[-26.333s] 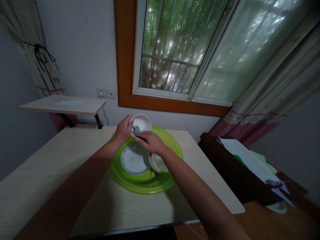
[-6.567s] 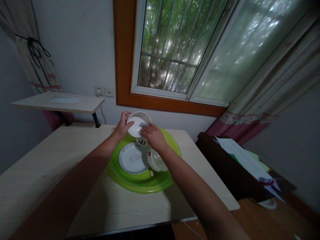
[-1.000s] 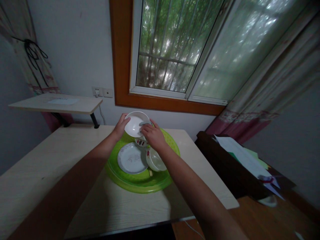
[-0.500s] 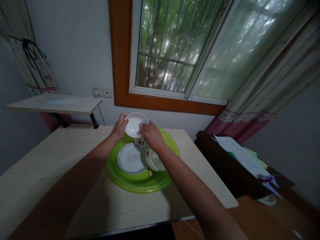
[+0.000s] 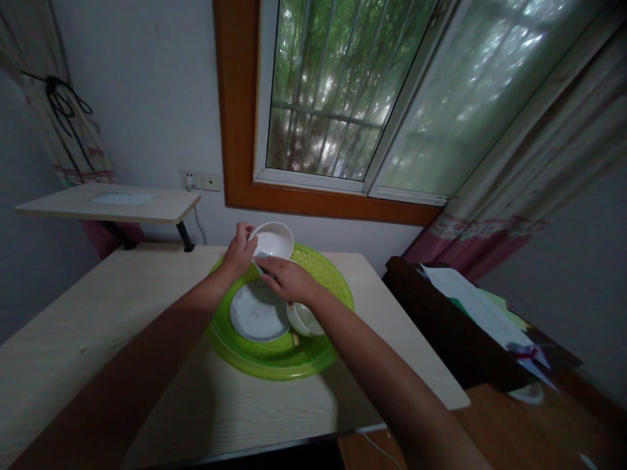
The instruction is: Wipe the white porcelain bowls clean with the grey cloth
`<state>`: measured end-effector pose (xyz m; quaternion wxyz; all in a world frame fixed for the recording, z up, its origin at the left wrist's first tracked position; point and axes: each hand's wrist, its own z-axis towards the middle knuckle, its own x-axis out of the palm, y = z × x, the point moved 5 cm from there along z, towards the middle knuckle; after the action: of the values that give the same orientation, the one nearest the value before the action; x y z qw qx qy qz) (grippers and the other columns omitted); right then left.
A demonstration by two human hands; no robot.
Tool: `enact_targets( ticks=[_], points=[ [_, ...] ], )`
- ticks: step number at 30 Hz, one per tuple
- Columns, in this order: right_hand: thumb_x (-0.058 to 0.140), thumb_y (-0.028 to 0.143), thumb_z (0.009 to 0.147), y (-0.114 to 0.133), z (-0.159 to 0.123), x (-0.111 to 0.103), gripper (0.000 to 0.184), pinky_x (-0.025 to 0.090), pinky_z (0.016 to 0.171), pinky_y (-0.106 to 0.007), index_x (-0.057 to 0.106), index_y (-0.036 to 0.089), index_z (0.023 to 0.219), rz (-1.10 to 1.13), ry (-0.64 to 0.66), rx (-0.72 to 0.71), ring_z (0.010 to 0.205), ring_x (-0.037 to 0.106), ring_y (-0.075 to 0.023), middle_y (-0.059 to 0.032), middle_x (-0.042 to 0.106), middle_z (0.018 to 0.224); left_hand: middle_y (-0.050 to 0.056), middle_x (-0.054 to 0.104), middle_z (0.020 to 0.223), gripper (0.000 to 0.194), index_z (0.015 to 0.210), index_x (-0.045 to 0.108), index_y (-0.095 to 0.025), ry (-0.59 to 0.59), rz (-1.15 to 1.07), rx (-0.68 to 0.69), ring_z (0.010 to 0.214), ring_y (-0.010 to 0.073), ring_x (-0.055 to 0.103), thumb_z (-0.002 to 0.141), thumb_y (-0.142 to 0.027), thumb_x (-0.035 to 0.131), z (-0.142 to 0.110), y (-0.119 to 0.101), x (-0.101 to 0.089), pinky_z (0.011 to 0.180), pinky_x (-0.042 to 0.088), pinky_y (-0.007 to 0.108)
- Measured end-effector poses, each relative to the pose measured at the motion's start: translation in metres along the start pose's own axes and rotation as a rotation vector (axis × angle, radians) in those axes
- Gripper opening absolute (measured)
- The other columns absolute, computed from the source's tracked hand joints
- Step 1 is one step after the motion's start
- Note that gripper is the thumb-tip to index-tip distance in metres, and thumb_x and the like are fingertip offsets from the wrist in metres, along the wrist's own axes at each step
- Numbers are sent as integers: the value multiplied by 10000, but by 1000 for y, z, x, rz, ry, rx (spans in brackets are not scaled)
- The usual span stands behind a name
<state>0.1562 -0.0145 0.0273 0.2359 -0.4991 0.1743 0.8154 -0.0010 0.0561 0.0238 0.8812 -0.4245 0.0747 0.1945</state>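
White bowl (image 5: 275, 239) is held up just right of the left hand's (image 5: 240, 250) fingers, which grip its rim. Round, so no long axis; mouth tips toward the person. Left hand is nearer. Right hand's (image 5: 290, 281) fingers pinch a grey cloth (image 5: 260, 258) at the near rim; bowl lies just beyond them, plate (image 5: 259, 313) nearer the person.

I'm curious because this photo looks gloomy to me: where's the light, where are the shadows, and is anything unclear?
Head view: the window is brightest, the room dim; head view: soft shadows lie on the table by the green basin; head view: the cloth at the right hand is too small and soft to show detail.
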Motion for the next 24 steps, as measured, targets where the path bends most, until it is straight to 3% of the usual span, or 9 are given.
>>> enact_targets(
  ticks=[3,6,11,17,21,24],
  points=[
    [495,395,1012,3,1,-4,511,455,1091,-360,497,134,1452,-7,18,12,1258,612,-235,-147,648,1354,51,567,962,274,1114,439,-214,-21,-10,-21,904,215,577,885,-362,462,1,1,-2,876,456,395],
    [510,415,1008,0,3,-5,475,371,1169,-404,556,147,1397,-63,14,11,1252,616,-235,-132,661,1342,47,569,943,275,1123,440,-219,-66,-4,-46,887,219,578,887,-358,466,2,2,-7,858,458,395],
    [630,260,941,-16,3,-7,359,280,1210,-478,636,191,1294,-185,-42,60,1260,605,-239,-101,686,1310,62,591,945,293,1145,439,-199,-148,36,-77,889,237,595,888,-337,461,3,2,-13,861,458,405],
    [573,150,939,-30,2,-14,289,382,1143,-430,713,206,1186,-201,-104,158,1152,660,-235,-86,731,1226,54,602,908,315,1145,447,-207,-164,57,-87,877,248,602,841,-284,486,4,3,-15,846,458,398],
    [555,144,913,-48,-6,-24,346,507,998,-364,701,219,1218,-83,-260,390,1070,692,-233,-73,742,1200,72,605,933,385,1169,447,-200,-159,52,-95,894,265,601,787,-230,488,5,5,-16,867,464,428],
    [513,183,936,-64,-16,-30,342,524,957,-342,689,221,1226,24,-406,555,1050,704,-225,-64,744,1194,76,603,948,449,1195,453,-205,-135,39,-80,911,274,600,748,-199,489,5,6,-14,890,470,452]
  ],
)
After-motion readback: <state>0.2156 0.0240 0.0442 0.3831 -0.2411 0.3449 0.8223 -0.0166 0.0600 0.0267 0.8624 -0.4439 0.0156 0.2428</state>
